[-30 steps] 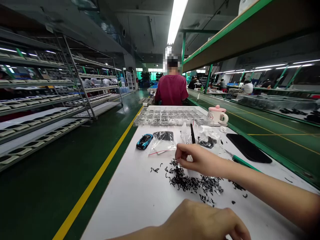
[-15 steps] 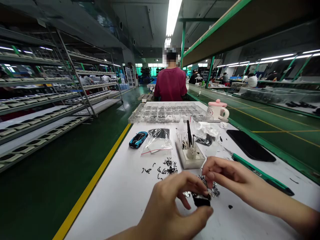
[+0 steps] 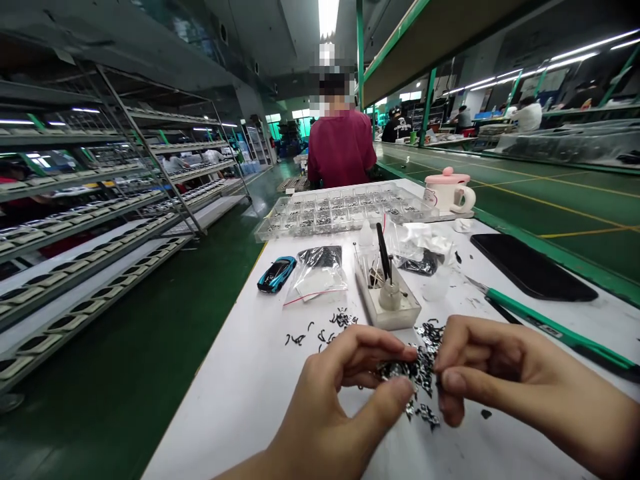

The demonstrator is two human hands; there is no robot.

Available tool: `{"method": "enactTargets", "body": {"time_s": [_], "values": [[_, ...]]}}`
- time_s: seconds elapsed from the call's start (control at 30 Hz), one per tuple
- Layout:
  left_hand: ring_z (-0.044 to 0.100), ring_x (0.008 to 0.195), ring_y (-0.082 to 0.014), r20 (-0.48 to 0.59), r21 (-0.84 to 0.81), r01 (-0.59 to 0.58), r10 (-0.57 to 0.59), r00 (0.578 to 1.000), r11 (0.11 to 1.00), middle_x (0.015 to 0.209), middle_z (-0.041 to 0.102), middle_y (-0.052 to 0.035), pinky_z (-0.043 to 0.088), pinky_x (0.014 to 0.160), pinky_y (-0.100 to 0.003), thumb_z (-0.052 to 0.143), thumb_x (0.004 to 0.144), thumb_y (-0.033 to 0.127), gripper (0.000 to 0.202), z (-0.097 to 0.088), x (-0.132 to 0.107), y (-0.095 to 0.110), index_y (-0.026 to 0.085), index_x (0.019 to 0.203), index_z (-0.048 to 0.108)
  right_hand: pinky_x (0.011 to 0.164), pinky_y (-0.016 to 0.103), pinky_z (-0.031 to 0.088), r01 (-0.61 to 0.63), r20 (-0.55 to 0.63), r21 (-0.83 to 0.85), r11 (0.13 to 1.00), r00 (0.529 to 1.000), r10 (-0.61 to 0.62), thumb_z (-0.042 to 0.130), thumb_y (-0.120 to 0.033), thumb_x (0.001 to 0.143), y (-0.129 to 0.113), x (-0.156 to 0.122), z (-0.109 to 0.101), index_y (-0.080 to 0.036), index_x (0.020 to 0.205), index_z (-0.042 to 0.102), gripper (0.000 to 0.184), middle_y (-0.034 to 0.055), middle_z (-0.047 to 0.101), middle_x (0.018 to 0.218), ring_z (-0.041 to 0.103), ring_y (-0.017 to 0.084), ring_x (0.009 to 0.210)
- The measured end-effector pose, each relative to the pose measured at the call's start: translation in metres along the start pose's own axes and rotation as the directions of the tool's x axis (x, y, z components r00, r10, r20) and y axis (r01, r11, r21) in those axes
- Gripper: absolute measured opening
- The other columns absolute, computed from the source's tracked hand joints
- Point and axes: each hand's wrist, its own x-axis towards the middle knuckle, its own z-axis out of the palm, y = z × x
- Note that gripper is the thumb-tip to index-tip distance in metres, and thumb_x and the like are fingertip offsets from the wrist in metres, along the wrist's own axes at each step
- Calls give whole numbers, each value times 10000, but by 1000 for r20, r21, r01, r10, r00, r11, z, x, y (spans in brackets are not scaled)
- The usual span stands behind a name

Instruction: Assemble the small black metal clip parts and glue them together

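My left hand [image 3: 345, 393] is closed round a small dark, shiny part [image 3: 395, 370], gripped between thumb and fingers and largely covered by them. To its right, my right hand [image 3: 500, 367] has thumb and fingertips pinched together; a dark speck shows at the tips, too small to name. Loose small black and silvery pieces [image 3: 426, 353] lie on the table between and behind the hands. More thin black curved pieces [image 3: 344, 319] are scattered beyond my left hand. A blue and black toy car [image 3: 277, 274] stands farther off on the left.
Behind the hands stand a holder block [image 3: 393, 313] with tools and a bottle, and a clear zip bag [image 3: 317, 280]. A green-handled cutter [image 3: 555, 327] and black pad [image 3: 533, 267] lie right. Farther back are a compartment tray [image 3: 340, 210], a lidded mug [image 3: 447, 193] and a seated person [image 3: 340, 150].
My right hand has drawn away to the right from the part in my left hand. The part has turned in my left fingers. The camera view has tilted and shifted.
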Motion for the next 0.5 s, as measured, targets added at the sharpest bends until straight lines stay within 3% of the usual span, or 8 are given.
{"method": "enactTargets", "body": {"time_s": [0.1, 0.2, 0.33, 0.43, 0.5], "values": [[658, 890, -156, -32, 3, 30, -30, 999, 1000, 1011, 691, -18, 520, 772, -244, 553, 903, 211, 97, -1, 0, -1, 217, 996, 581, 644, 201, 509, 4, 2, -9, 1000, 1000, -4, 675, -343, 832, -1, -1, 1, -225, 779, 651, 131, -16, 696, 663, 646, 101, 647], [655, 820, -148, -75, 50, 44, -41, 996, 998, 1091, 664, -24, 515, 739, -253, 592, 873, 192, 171, -1, 0, -1, 235, 1036, 564, 682, 242, 537, -30, -45, -61, 998, 999, 27, 699, -370, 800, -6, -4, 4, -225, 781, 664, 150, 5, 701, 695, 659, 136, 691], [662, 842, -172, -95, -14, 112, -113, 989, 994, 920, 684, -13, 517, 755, -264, 638, 829, 191, 307, 1, 2, -2, 243, 1103, 507, 730, 311, 573, -47, -48, -78, 996, 998, 44, 719, -364, 777, -9, -6, 3, -224, 821, 660, 158, 36, 727, 763, 693, 186, 751], [661, 851, -176, -113, -51, 160, -165, 980, 986, 878, 671, -4, 517, 785, -270, 668, 781, 162, 207, 3, 4, -1, 206, 958, 572, 761, 313, 581, -14, 37, -70, 997, 999, 17, 693, -336, 809, -6, -6, -1, -238, 872, 646, 127, 39, 742, 812, 707, 186, 790], [658, 875, -179, -100, -55, 169, -174, 980, 984, 909, 677, -11, 515, 810, -268, 673, 762, 144, 146, 4, 4, 0, 189, 889, 617, 727, 294, 591, 45, 48, -174, 984, 998, -37, 675, -342, 821, -2, -7, -3, -243, 851, 659, 105, 44, 743, 821, 710, 190, 783]]}}
